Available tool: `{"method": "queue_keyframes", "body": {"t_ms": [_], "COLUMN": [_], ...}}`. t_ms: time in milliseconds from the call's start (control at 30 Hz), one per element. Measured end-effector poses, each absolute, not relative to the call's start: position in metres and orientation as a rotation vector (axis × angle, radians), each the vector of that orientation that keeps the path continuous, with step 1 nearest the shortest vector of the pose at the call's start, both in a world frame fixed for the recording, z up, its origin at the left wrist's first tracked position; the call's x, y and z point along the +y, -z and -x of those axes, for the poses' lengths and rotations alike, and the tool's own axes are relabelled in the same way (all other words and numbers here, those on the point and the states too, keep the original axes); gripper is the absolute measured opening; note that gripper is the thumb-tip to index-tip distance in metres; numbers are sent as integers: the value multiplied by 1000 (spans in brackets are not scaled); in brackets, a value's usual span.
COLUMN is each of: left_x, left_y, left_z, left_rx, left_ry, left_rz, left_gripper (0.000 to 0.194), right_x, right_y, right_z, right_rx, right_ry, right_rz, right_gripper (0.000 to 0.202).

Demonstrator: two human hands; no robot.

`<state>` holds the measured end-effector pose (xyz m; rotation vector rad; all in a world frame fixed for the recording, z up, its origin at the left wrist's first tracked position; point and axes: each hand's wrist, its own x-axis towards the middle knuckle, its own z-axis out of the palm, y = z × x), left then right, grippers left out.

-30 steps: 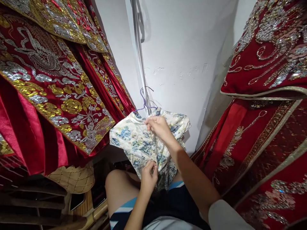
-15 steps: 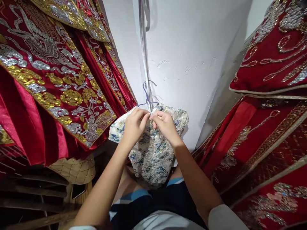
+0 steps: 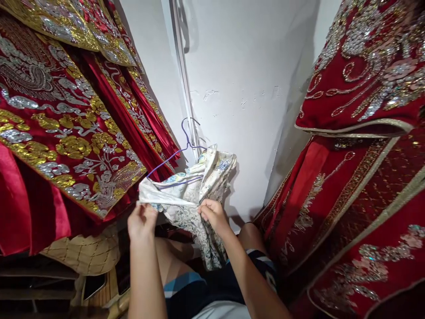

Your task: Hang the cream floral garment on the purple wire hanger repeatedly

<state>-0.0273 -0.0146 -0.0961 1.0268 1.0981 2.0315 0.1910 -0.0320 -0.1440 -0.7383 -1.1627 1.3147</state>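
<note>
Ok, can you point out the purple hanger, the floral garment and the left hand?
Purple hanger [image 3: 188,145]: head view, the neck just below its hook.
Floral garment [image 3: 189,218]: head view, patterned fabric below the stretched edge.
Left hand [image 3: 142,223]: head view, back of the hand.

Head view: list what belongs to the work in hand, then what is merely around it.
In hand:
floral garment, held by left hand and right hand
purple hanger, partly covered by it

Merely around:
red embroidered clothing, left
red beaded clothing, right
tan quilted piece, lower left
</note>
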Motion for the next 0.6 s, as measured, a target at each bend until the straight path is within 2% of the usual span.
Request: {"method": "queue_keyframes", "body": {"t_ms": [133,267,467,600], "left_x": [-20,-19,-29,-47], "left_y": [147,171,162,138], "left_z": [-16,-45,-53,-62], "left_rx": [1081,1039,937,818], "left_ry": [-2005,-1998,-2050,-2051], "left_rz": [-614,-334,-335,-519], "left_gripper": [28,21,14,33], "right_x": [-37,-39,-33,-29], "right_y": [153,157,175,186], "right_z": [-206,-232,-270,-283], "right_rx": [-1022,-983,-1139,-1258], "right_ry": [-1298,-1289,-1373,-1403], "right_rz": [731,708,804,887], "right_gripper": [14,15,20,27]}}
